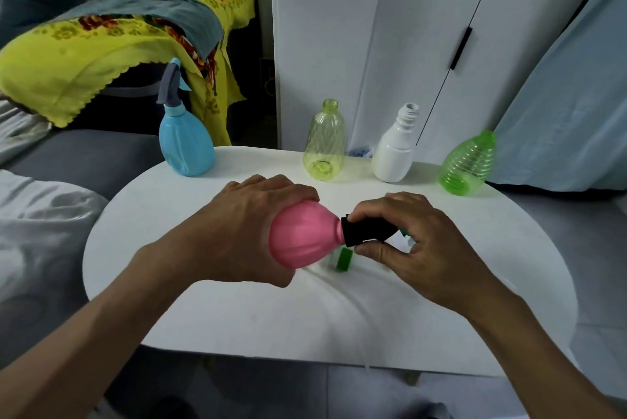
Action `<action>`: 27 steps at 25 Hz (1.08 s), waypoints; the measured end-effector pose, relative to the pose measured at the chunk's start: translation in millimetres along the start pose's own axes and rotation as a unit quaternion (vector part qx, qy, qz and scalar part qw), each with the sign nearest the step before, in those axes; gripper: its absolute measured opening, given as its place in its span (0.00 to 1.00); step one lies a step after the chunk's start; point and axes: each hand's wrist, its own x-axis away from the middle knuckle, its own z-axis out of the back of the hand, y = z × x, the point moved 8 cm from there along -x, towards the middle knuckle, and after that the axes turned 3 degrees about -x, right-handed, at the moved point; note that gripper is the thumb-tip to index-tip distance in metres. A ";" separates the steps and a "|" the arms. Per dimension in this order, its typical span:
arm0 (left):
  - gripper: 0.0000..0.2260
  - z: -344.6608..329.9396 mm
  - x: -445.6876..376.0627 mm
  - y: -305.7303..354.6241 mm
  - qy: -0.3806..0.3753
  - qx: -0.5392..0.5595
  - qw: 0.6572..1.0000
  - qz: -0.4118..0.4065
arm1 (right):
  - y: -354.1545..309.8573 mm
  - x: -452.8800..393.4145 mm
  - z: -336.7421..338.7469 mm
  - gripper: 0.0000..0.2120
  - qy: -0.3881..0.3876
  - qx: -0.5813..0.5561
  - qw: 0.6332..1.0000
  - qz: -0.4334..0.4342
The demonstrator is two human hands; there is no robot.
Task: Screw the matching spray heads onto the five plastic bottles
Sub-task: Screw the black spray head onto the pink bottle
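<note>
1. Centrally, your left hand (pixel 237 232) grips the pink bottle (pixel 302 235) round its body, fingers curled over the far side and thumb under the near side; the bottle lies on its side above the white desk (pixel 271 317), neck pointing right.
2. Your right hand (pixel 417 242) pinches the black spray head (pixel 364 232), fingers curled over the top and thumb beneath; the head's collar sits at the pink bottle's neck. How far it is threaded on cannot be told.
3. Just below the neck, a green spray head (pixel 344 259) lies on the desk, partly hidden by the bottle and your right hand.
4. Along the far edge of the desk stand four bottles, well apart from your hands: a blue bottle (pixel 186 143) at the left with a grey spray head (pixel 169 86) on it; a clear yellow-green bottle (pixel 324 143), open-necked; a white bottle (pixel 395 150), open-necked and threaded; and a clear green ribbed bottle (pixel 468 164) at the right, open-necked.
5. Behind the desk are a white cupboard (pixel 424 28) with a black handle (pixel 460 48); at the left, a grey sofa (pixel 84 160) and a yellow floral cloth (pixel 101 45).
</note>
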 end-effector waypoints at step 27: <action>0.42 4.1 -8.5 4.0 0.111 0.053 0.992 0.034 | 24.3 14.9 -6.0 0.20 -0.048 -0.547 0.789 -0.275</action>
